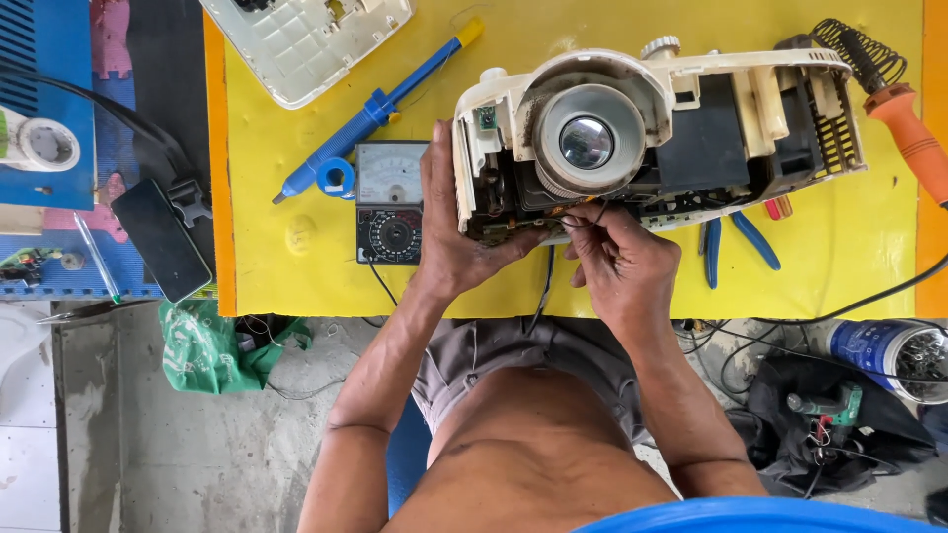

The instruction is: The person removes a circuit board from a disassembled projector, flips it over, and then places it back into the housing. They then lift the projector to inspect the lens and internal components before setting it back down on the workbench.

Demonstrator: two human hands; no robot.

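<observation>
- A big cream lamp [652, 128] with its cover off lies on the yellow table [296, 237]. Its round glass lens [587, 142] faces up.
- The left hand [456, 232] grips the lamp's left end. Its fingers are curled around the bottom edge.
- The right hand [617, 257] is at the lamp's near edge. Its fingers [585, 219] are pressed together, pinching a thin black wire [598, 209].
- A meter [392, 202] with a dial sits just left of the left hand.
- A blue pump tool [375, 109] lies slanted above the meter.
- Blue pliers [736, 242] poke out from under the lamp on the right.
- An orange soldering iron [913, 138] rests at the far right.
- A cream cover [306, 39] lies at the table's top edge.
</observation>
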